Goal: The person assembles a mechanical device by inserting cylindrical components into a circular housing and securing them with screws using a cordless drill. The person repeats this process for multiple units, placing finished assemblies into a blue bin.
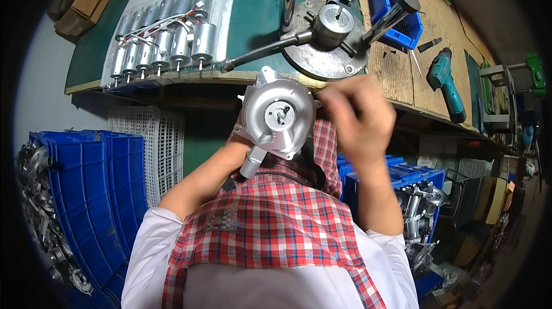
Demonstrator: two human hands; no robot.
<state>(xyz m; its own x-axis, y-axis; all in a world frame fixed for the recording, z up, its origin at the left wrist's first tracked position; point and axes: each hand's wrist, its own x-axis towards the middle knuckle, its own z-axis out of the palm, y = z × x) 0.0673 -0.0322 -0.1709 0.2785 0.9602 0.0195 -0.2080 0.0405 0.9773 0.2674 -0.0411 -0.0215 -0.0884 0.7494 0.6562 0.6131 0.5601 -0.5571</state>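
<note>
A silvery cast-metal blower housing (299, 105), round with a short outlet pipe at its lower left, is held up in front of my apron, just off the bench edge. A small hub with a shaft and a few dark screw heads shows at its centre. My left hand (237, 147) grips the housing from behind on the left side; its fingers are mostly hidden. At the right rim, beside a small lug, my right hand (361, 114) is curled with thumb and fingers drawn together. Motion blurs its fingertips, and anything between them cannot be made out.
A heavy round metal fixture (296, 58) with posts and a lever handle stands on the bench ahead. Silver motors (164, 47) fill a tray at left. A blue bin (397, 12) and a teal power drill (447, 84) lie right. Blue crates (86, 188) flank me.
</note>
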